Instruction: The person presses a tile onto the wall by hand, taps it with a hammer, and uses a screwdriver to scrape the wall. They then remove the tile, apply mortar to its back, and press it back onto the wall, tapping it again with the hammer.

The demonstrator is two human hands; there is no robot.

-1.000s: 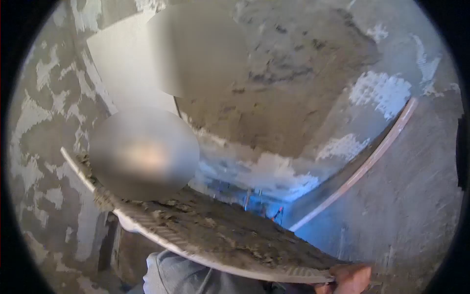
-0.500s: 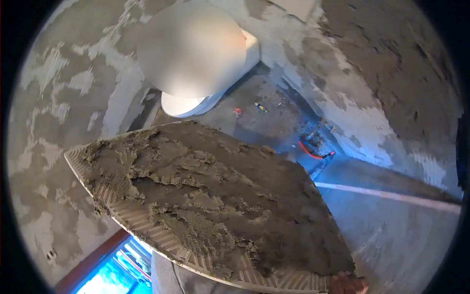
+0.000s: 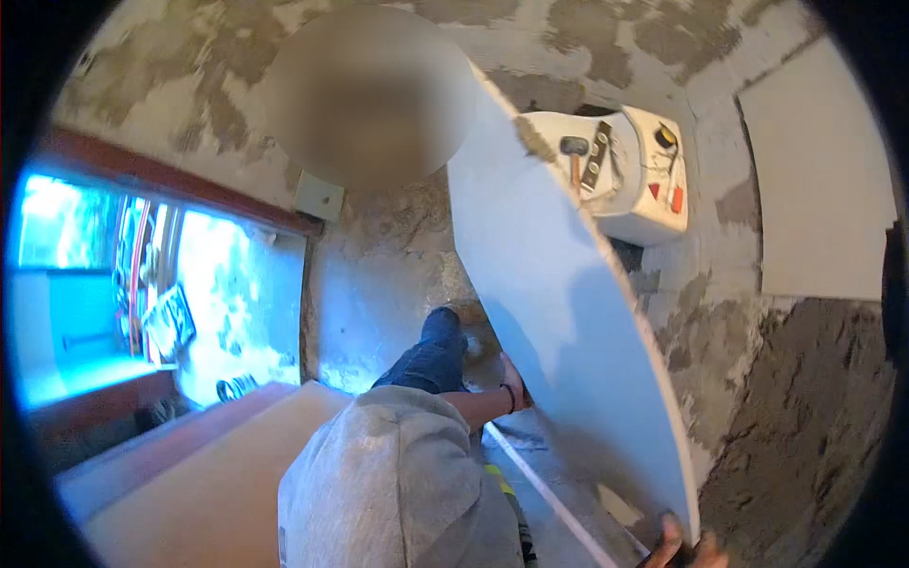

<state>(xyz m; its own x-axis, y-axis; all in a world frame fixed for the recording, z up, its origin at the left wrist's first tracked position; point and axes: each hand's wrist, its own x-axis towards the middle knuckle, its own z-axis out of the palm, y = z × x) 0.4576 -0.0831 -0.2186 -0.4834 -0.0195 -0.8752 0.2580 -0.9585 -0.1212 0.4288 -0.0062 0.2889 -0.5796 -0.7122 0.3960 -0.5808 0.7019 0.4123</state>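
Note:
A large pale tile (image 3: 540,256) stands tilted on edge, its smooth face toward me. Its mortar-covered back is turned away, with a little mortar showing along the upper edge. My left hand (image 3: 516,383), with a dark band at the wrist, grips the tile's lower left edge; its fingers are partly hidden behind the slab. At the near right corner, my right hand (image 3: 677,547) is closed around the edge, with fingers on both sides. A blurred patch covers the tile's far left end.
Beyond the tile stands a white toilet (image 3: 653,227) bearing a rubber mallet (image 3: 574,147) and a spirit level (image 3: 597,156). A large tile (image 3: 824,180) is on the right wall, above rough mortar (image 3: 795,407). At left is a bright opening (image 3: 237,284) with a reddish frame.
The tile has swung from lying mortar-side up to standing on edge, smooth face toward me. My view has turned left, and my left hand has come into sight.

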